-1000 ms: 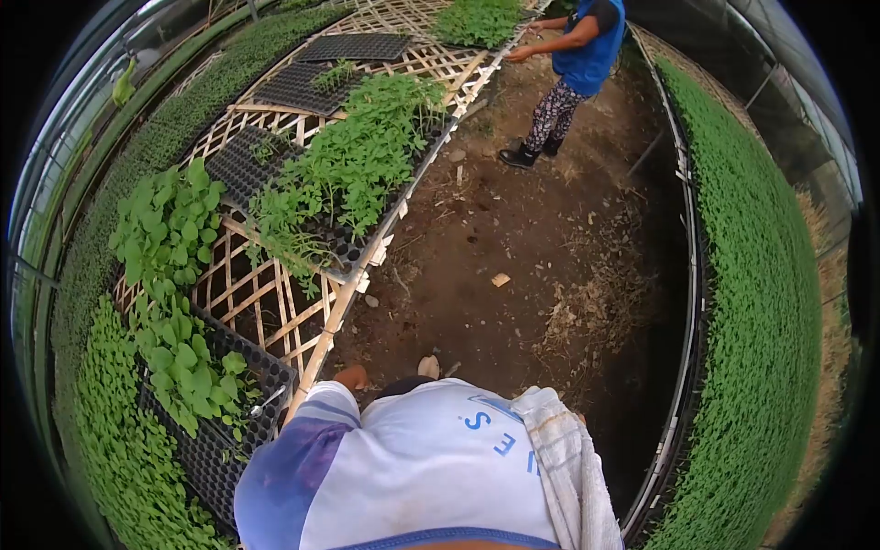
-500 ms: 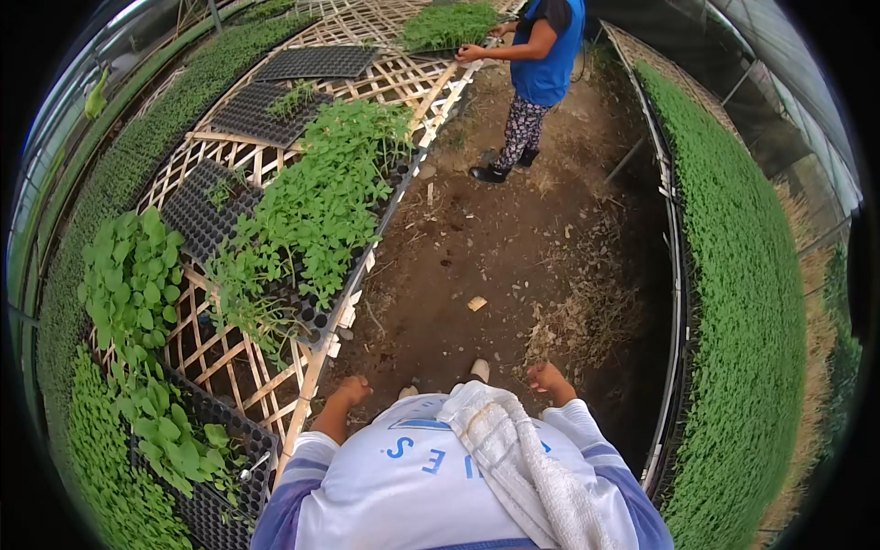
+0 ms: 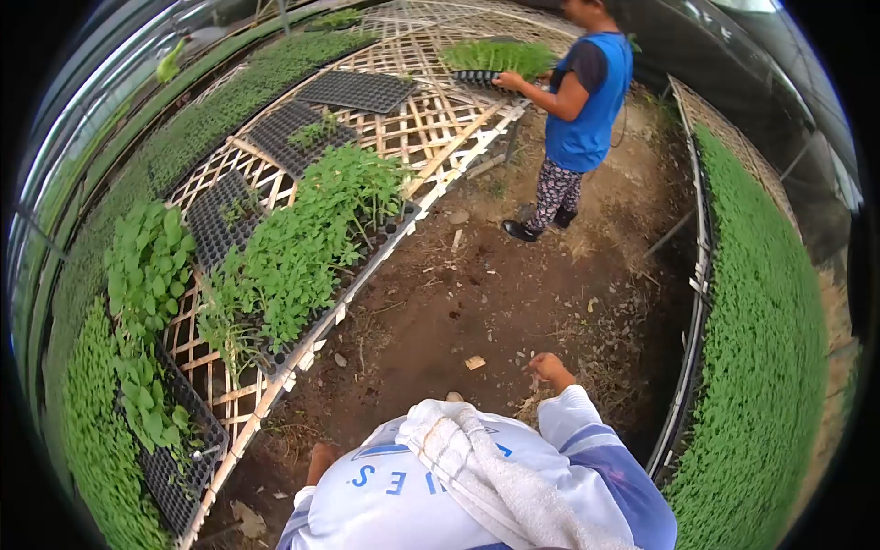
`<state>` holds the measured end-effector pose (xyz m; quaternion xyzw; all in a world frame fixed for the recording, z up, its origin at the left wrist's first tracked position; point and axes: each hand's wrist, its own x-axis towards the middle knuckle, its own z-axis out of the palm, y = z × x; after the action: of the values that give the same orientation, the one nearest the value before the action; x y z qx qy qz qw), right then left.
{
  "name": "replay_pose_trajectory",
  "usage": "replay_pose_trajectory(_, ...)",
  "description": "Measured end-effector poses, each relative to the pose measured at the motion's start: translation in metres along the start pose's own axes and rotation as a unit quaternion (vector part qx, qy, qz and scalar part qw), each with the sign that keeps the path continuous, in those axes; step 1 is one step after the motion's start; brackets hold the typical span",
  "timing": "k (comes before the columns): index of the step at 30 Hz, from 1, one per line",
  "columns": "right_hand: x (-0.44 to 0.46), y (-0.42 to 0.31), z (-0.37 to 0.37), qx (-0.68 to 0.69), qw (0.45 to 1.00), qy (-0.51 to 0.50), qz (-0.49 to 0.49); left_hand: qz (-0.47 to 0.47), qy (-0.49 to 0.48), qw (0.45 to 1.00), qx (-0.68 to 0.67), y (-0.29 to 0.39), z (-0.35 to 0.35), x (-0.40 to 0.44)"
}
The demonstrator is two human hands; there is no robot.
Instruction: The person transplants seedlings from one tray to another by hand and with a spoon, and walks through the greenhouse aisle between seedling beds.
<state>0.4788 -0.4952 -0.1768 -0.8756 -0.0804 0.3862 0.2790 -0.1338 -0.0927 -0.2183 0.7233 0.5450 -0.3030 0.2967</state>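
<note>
My right hand [image 3: 552, 369] is held out in front of my body over the dirt path, its fingers curled together. Whether something small is pinched in them I cannot make out against the dry plant litter below. My left hand [image 3: 321, 458] hangs low beside my body, partly hidden by my shirt, and its fingers do not show clearly. It is nearest to the edge of the slatted bench [image 3: 266, 401]. Leafy seedlings [image 3: 302, 247] in a black tray stand on that bench, ahead and to the left. A white towel [image 3: 477, 467] lies over my shirt.
A co-worker in a blue vest [image 3: 587, 101] stands ahead on the dirt path [image 3: 412, 321], holding a black seedling tray [image 3: 477, 77]. Black cell trays [image 3: 356, 92] and broad-leaved seedlings [image 3: 148, 261] sit on the left bench. A long bed of dense seedlings [image 3: 761, 330] borders the right.
My view has turned and shifted, so the co-worker appears larger and farther right. The co-worker's seedling tray is now visibly lifted. My left hand has dropped back beside my body.
</note>
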Motion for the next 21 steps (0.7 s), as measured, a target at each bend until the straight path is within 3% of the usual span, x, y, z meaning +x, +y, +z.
replay_pose_trajectory(1,-0.001,-0.003,-0.016,0.088,0.996,-0.025,0.007,-0.014,0.072,0.986,-0.146,0.015,0.004,-0.013)
replay_pose_trajectory(2,0.031,0.013,-0.02,0.048,0.998,-0.035,0.018,0.072,0.001,0.997,0.008,0.044,-0.005,-0.026)
replay_pose_trajectory(3,0.023,0.002,-0.031,0.128,0.99,-0.044,0.026,0.095,-0.023,0.994,0.041,0.066,-0.017,-0.053)
replay_pose_trajectory(5,0.053,0.0,-0.038,0.039,0.995,-0.092,0.025,0.043,-0.029,0.995,-0.083,0.076,-0.024,-0.077)
replay_pose_trajectory(8,0.1,-0.062,-0.002,-0.062,0.983,-0.174,0.011,-0.009,0.079,0.98,-0.185,0.091,-0.048,-0.153)
replay_pose_trajectory(9,0.11,-0.087,0.019,-0.091,0.976,-0.198,-0.001,0.026,0.107,0.98,-0.168,0.078,-0.031,-0.154)
replay_pose_trajectory(10,0.114,-0.115,0.046,-0.123,0.967,-0.223,-0.019,-0.029,0.164,0.969,-0.184,0.058,0.01,-0.128)
replay_pose_trajectory(13,0.109,-0.182,0.114,-0.194,0.936,-0.281,-0.08,-0.079,0.17,0.956,-0.226,0.045,0.049,-0.177)
replay_pose_trajectory(19,0.037,-0.247,0.227,-0.288,0.861,-0.377,-0.181,-0.193,0.067,0.926,-0.318,0.012,0.178,-0.239)
replay_pose_trajectory(21,0.002,-0.252,0.263,-0.316,0.836,-0.402,-0.2,-0.254,0.052,0.885,-0.387,0.0,0.223,-0.272)
